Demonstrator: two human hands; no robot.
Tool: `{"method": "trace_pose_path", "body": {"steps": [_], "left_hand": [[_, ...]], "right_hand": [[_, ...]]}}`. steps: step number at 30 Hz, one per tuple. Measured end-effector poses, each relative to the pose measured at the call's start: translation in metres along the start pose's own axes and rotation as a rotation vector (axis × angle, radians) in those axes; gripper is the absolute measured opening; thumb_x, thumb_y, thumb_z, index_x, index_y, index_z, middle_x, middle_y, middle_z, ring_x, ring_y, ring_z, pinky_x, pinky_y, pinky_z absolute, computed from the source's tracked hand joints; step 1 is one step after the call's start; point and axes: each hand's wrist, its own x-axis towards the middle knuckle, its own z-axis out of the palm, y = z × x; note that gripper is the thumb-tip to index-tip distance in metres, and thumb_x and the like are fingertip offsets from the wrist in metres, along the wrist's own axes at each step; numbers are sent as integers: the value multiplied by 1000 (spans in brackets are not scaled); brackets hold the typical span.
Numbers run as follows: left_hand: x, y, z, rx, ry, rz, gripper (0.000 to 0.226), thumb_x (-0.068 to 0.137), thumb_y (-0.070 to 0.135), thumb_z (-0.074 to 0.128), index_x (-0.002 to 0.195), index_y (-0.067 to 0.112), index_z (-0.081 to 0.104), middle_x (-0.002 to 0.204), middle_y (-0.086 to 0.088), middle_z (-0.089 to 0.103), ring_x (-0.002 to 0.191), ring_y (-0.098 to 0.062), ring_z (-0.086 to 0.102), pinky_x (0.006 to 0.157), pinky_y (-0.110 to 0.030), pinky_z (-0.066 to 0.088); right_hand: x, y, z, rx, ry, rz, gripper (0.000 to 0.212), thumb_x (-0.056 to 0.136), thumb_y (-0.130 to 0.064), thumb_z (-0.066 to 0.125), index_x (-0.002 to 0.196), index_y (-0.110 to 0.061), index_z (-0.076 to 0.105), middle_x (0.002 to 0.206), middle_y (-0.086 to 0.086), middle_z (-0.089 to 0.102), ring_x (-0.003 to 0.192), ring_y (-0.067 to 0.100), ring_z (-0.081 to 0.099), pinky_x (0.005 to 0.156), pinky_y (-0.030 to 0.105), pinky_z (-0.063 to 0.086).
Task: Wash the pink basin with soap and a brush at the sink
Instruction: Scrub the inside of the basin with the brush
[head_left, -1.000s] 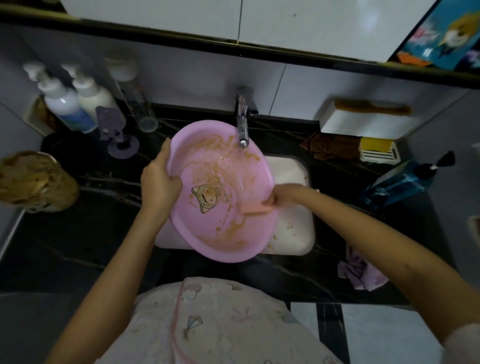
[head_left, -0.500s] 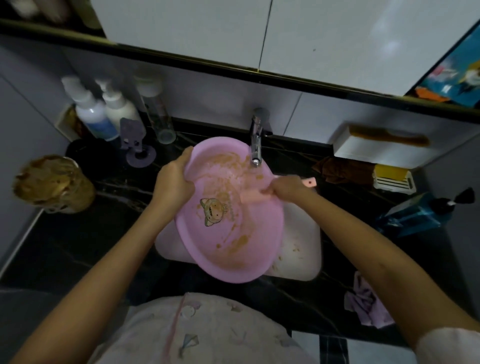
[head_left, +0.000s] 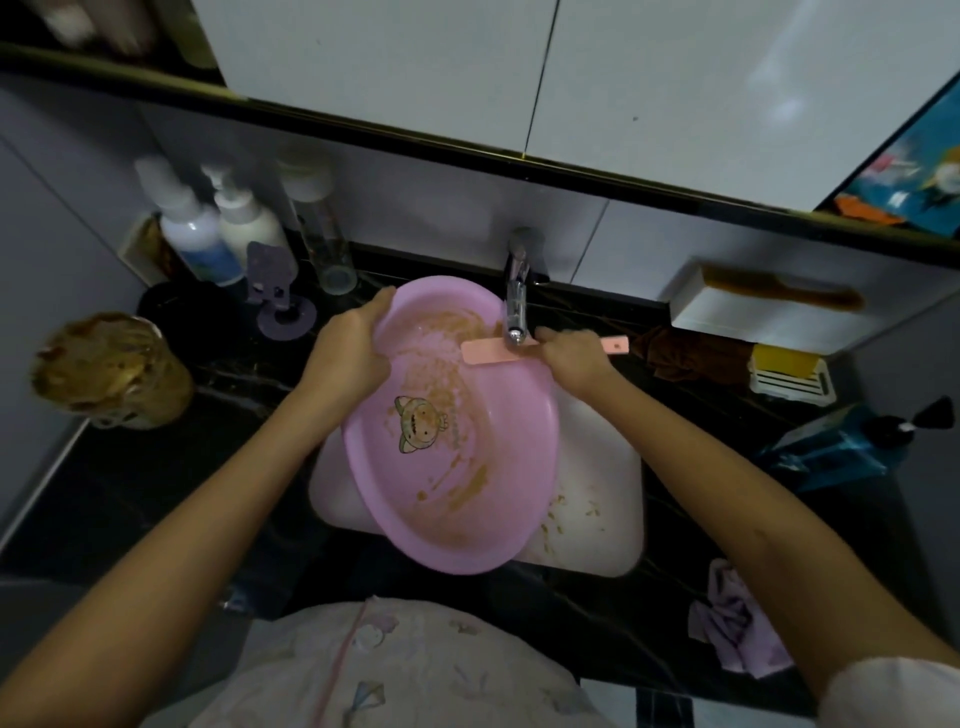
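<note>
The pink basin (head_left: 467, 519) stands tilted over the white sink (head_left: 597, 447), its inside turned up toward the camera, with brown smears across it and a small cat picture (head_left: 420, 423) on its floor. The left hand (head_left: 345, 353) grips the basin's upper left rim, fingers curled over the edge and the thumb on the inner side. The right hand (head_left: 571, 358) is closed round the handle of the pink brush (head_left: 488, 352), whose head lies flat across the basin's far rim, right under the spout of the tap (head_left: 517, 306); the handle's end sticks out past the hand to the right.

A second ago the brush head was lower, on the basin's right inner wall; half a second ago it was in the middle part. The left hand keeps the same hold on the rim.

The basin's near rim hangs past the sink's front edge, over the black counter (head_left: 130, 493). To its right a strip of the sink bowl shows, flecked with brown. Bottles (head_left: 208, 244) stand at the back left, well apart from the basin, and a pale purple cloth (head_left: 737, 639) lies on the counter at the front right.
</note>
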Motion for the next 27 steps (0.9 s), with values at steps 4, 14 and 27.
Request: {"method": "trace_pose_path", "body": {"steps": [4,14,27], "left_hand": [[-2,3,-1,-4,10,9,82,69,-10,60,143,19,38,115,-19,63,106,-36,59,85,-38,48],[-6,6,-3,-13,-20,-6,82,69,-12,60,142,19,40,112,-18,63,102,-35,60,80,-37,48],[-4,10,-1,43,-67,-49,83,70,-10,61,144,16,36,120,-20,59,108,-37,56,86,-41,48]], "right_hand": [[-18,-13,12,509,-632,186,30,92,-46,52,75,-22,56,77,-5,51,66,11,48,61,22,35],[-11,-2,9,267,-616,118,35,97,-42,45,116,-16,59,111,3,59,96,23,58,78,30,45],[-11,6,7,151,-338,81,39,97,-44,39,124,-21,56,100,4,58,91,24,60,67,29,40]]}}
